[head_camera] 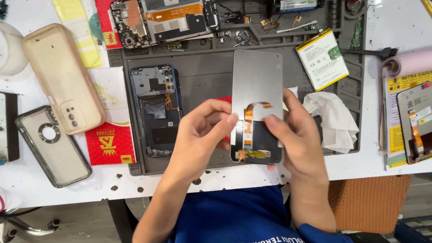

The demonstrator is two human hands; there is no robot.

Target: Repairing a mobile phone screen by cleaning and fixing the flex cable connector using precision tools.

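**Both hands grip a phone display panel above a grey repair mat**

While a beige phone case (63, 78) lies at the upper left of the frame and a clear, dark-rimmed case (54, 146) sits just below it, the work itself fills the centre. A red packet (110, 144) rests at the left edge of the ridged grey repair mat (207, 81), where a stripped phone frame (156, 110), blue-edged with a dark inner plate, lies flat. Further up, an opened phone (166, 20) shows its circuit boards and an orange strip. The left hand (202, 135) curls in from the lower centre, thumb and forefinger pinching the left edge of the display panel (257, 85). The panel stands upright in the frame between both hands, its back a smooth matte silver sheet above a glossy black lower part crossed by an orange flex ribbon (248, 121). The right hand (299, 144) clasps the panel's right edge, thumb pressed on the back near the ribbon. Right of it lie a crumpled white tissue (333, 119) and, higher, a white rectangular battery (321, 58); a second panel (416, 121) lies at the far right edge.
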